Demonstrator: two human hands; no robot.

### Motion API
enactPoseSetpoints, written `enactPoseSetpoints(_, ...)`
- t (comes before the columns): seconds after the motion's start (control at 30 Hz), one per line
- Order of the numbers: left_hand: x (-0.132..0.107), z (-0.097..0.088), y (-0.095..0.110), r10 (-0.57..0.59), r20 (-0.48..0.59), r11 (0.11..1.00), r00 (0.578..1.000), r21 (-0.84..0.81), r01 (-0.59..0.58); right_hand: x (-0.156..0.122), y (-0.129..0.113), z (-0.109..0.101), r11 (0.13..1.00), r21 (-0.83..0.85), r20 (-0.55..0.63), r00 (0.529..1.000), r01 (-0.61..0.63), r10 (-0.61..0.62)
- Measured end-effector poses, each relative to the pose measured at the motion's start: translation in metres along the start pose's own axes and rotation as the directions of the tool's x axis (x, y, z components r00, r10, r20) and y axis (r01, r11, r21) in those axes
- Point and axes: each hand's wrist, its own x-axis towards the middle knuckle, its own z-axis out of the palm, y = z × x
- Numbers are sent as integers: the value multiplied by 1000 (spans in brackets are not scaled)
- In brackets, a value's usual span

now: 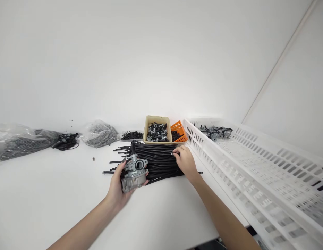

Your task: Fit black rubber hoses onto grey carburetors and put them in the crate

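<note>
My left hand (117, 187) is wrapped round a grey metal carburetor (134, 172), holding it just above the white table (47, 194). Behind it lies a pile of black rubber hoses (156, 161). My right hand (186, 161) rests on the right end of that pile, its fingertips pinched on one black hose.
A beige box (157, 129) of dark metal parts and a small orange basket (179, 131) stand behind the hoses. A large white slotted crate (255, 173) with several assembled parts (215, 132) fills the right. Plastic bags (100, 133) of parts and black rings (132, 135) lie at the back left.
</note>
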Motion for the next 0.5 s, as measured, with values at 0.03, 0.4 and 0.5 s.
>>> enactPoseSetpoints(0.03,0,0,1,10,-3,1000,1000,-7,-10,0,-3,-1,1000,23,-30,1000,-1,2)
enactPoseSetpoints(0.4,4,-2,7,142,-68,984,987,-98,-149,-18,-45,16,826,537,150,983,-169,103)
enactPoseSetpoints(0.5,4,1,7,214,-102,972,972,-74,-222,-38,-57,32,754,594,342,936,-280,79)
